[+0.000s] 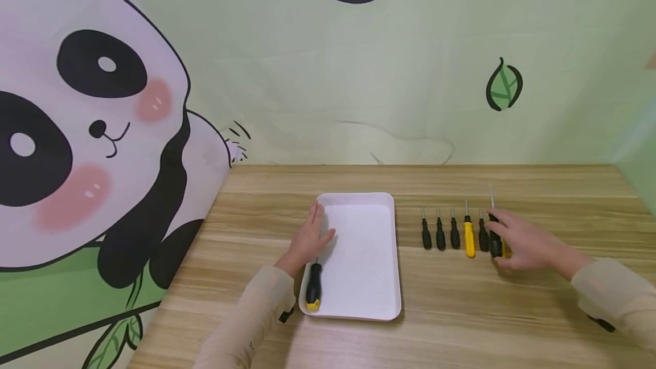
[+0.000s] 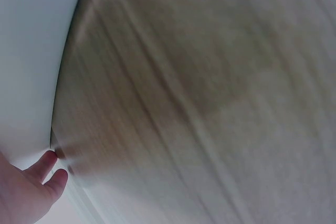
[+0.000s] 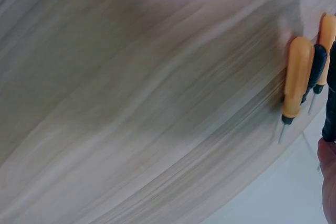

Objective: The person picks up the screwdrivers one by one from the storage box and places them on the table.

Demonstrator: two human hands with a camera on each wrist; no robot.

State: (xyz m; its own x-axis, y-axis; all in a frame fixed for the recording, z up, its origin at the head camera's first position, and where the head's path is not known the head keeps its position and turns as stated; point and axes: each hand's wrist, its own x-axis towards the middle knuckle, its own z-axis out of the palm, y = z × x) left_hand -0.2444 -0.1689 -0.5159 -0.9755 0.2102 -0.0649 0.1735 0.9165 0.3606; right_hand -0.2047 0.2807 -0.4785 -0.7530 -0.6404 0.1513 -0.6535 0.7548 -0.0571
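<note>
My right hand (image 1: 528, 241) grips a black-handled screwdriver (image 1: 495, 244) at the right end of a row, its shaft pointing away. In the right wrist view the black handle (image 3: 331, 103) meets a fingertip at the right edge. A yellow-handled screwdriver (image 3: 299, 74) lies on the table beside it, mostly hidden behind the hand in the head view. My left hand (image 1: 306, 241) rests along the left rim of a white tray (image 1: 359, 255), fingers straight. Inside the tray, along its left wall, lies a large black screwdriver with a yellow end (image 1: 314, 288), its shaft partly covered by that hand.
Left of the right hand, several screwdrivers stand in a row on the wooden table (image 1: 451, 312), handles toward me: black ones (image 1: 440, 235) and a yellow one (image 1: 468, 238). A wall cloth with a panda (image 1: 205, 141) rises behind the table's back edge.
</note>
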